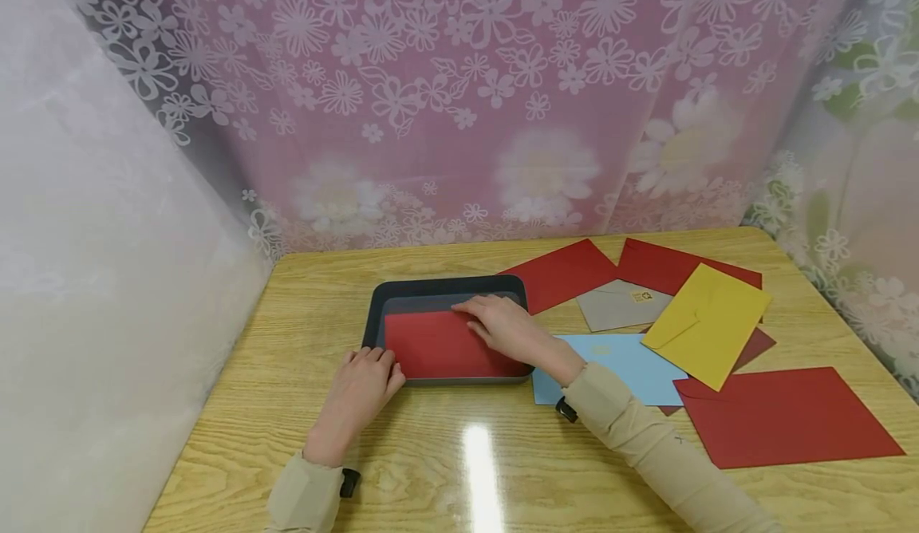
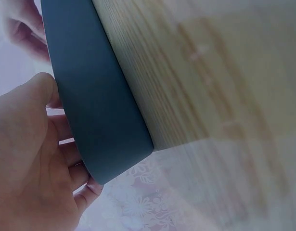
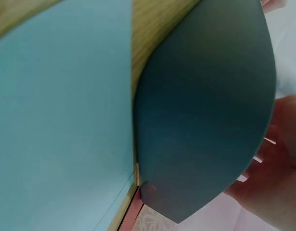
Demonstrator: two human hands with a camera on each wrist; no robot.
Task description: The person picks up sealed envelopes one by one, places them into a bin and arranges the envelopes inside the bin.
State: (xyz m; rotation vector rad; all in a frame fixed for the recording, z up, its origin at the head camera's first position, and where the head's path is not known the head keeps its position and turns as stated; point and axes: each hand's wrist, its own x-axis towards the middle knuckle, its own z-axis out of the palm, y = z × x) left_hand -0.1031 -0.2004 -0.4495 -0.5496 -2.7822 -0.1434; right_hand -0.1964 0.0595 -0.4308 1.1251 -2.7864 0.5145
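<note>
A dark grey rectangular tray (image 1: 448, 285) stands on the wooden table, with a red envelope (image 1: 438, 344) lying flat inside it. My left hand (image 1: 359, 389) holds the tray's near left corner, its fingers bent over the rim. In the left wrist view, the left thumb lies against the edge of the tray wall (image 2: 97, 96) while the wall partly hides the fingers. Over the tray's right part, my right hand (image 1: 506, 329) reaches in, fingers extended on the red envelope's upper edge. The right wrist view shows its fingers behind the tray wall (image 3: 205, 106), tips hidden.
Right of the tray lies a light blue envelope (image 1: 617, 365), close against its side. Beyond are a yellow envelope (image 1: 707, 325), a grey envelope (image 1: 617, 307) and several red ones, including a near red envelope (image 1: 790, 417). A flowered curtain (image 1: 459, 118) hangs behind the table.
</note>
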